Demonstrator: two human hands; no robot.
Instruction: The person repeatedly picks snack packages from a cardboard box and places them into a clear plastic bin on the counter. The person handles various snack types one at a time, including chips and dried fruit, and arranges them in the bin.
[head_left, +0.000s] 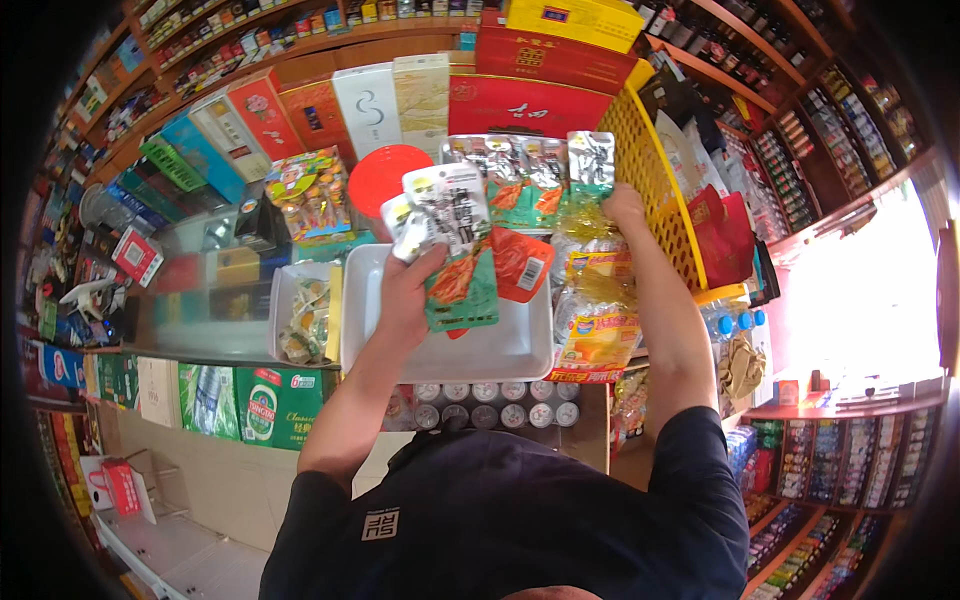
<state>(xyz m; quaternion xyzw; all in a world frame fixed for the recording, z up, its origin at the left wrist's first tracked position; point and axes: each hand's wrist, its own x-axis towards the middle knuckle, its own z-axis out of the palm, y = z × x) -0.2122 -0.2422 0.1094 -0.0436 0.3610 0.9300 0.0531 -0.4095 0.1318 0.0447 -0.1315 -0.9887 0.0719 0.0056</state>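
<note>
Several silver-and-green foil snack pouches (461, 277) are gripped in my left hand (409, 289), above a white plastic tray (367, 300). My right hand (624, 206) has hold of another silver foil pouch (592, 161), beside the yellow basket and over clear-and-yellow bags of packaged food (600, 337). Between my hands, similar pouches stand in a row in a display box (525, 176). A red pouch with a barcode (523, 266) lies over the tray, partly covered by the held pouches. Behind my left hand is a round red lid (390, 180).
A perforated yellow plastic basket (667, 187) stands at the right. Left of the tray are a box of small packets (304, 319) and a glass counter (195, 300). Upright cartons (367, 109) line the back. Drink cans (484, 405) sit below the tray, near my body.
</note>
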